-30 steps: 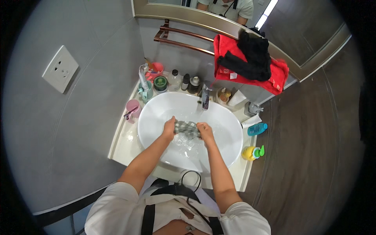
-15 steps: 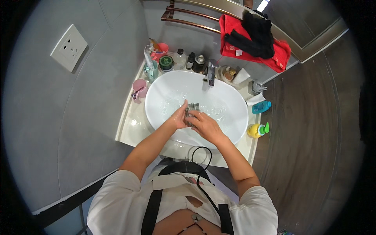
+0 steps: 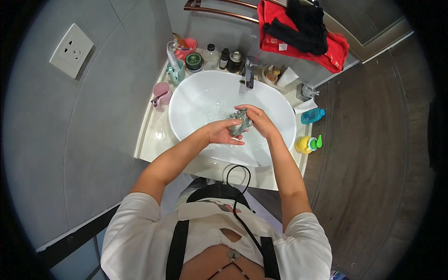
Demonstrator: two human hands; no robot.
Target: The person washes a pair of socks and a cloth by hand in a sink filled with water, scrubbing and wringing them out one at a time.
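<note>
Above the white oval basin (image 3: 186, 119), both hands hold a wet, bunched-up grey cloth (image 3: 241, 122) with paler patches. My left hand (image 3: 222, 132) grips it from the left, thumb on top and some fingers reaching underneath. My right hand (image 3: 261, 121) closes on its upper right side. Its exact kind is hidden by the folds. Clear water lies in the basin below, and the chrome tap (image 3: 249, 77) stands at the far rim, just beyond my hands.
Along the counter's back stand a pink cup (image 3: 163, 90), a green-lidded jar (image 3: 193, 61) and several small bottles. On the right are a blue bottle (image 3: 311, 115) and a yellow pump bottle (image 3: 305, 145). A red towel (image 3: 337, 49) hangs behind. A black cable (image 3: 239, 166) loops at the counter's front.
Both hands have moved right and a little farther away with the cloth. More of the cloth shows, as my right hand has gone from covering it to its right side.
</note>
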